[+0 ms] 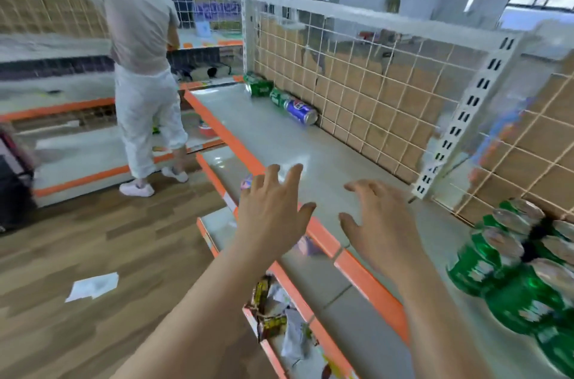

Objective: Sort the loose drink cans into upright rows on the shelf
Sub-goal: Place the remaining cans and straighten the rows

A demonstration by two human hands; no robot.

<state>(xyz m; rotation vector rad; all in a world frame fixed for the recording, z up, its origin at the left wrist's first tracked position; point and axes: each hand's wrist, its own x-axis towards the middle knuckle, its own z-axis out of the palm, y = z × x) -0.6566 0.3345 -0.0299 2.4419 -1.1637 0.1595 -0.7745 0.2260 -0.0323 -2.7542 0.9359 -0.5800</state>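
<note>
Hovering over the grey shelf (310, 142), left hand (273, 217) and right hand (377, 223) both spread, empty. Blue can (300, 111) and green cans (262, 86) lie at shelf's far end against wire mesh (372, 74); upright green cans (509, 260) at its near right. Wood floor (93, 239) left of shelf.

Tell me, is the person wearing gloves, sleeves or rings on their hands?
No. The left hand and right hand are bare: no gloves and no rings on the fingers. Both forearms are uncovered, with no sleeve, watch or bracelet in view.
</note>
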